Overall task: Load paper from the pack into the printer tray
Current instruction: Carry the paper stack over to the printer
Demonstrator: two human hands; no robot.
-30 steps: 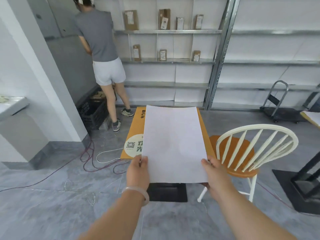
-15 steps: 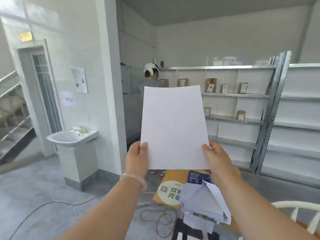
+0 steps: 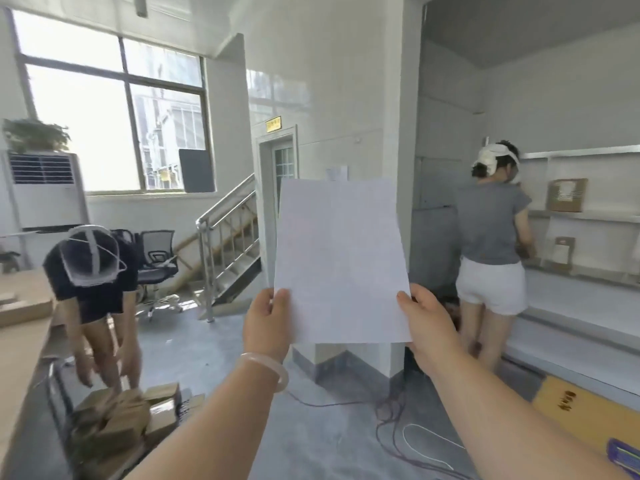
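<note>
A white sheet of paper (image 3: 341, 261) stands upright in front of me at chest height. My left hand (image 3: 266, 323) pinches its lower left corner, and a pale bangle sits on that wrist. My right hand (image 3: 427, 323) grips the lower right corner. A blue corner of what may be the paper pack (image 3: 625, 453) shows at the bottom right on a yellow board (image 3: 588, 414). No printer or tray is in view.
One person (image 3: 93, 282) bends over cardboard boxes (image 3: 128, 417) at the left. Another person (image 3: 491, 251) stands at grey shelves (image 3: 588, 216) on the right. A white pillar (image 3: 394, 133) rises behind the sheet. Cables (image 3: 408, 434) lie on the floor. A staircase (image 3: 232, 244) is further back.
My view has swung left and up, from the floor and chair to the room with the window and stairs. Both hands have kept hold of the sheet, raising it upright.
</note>
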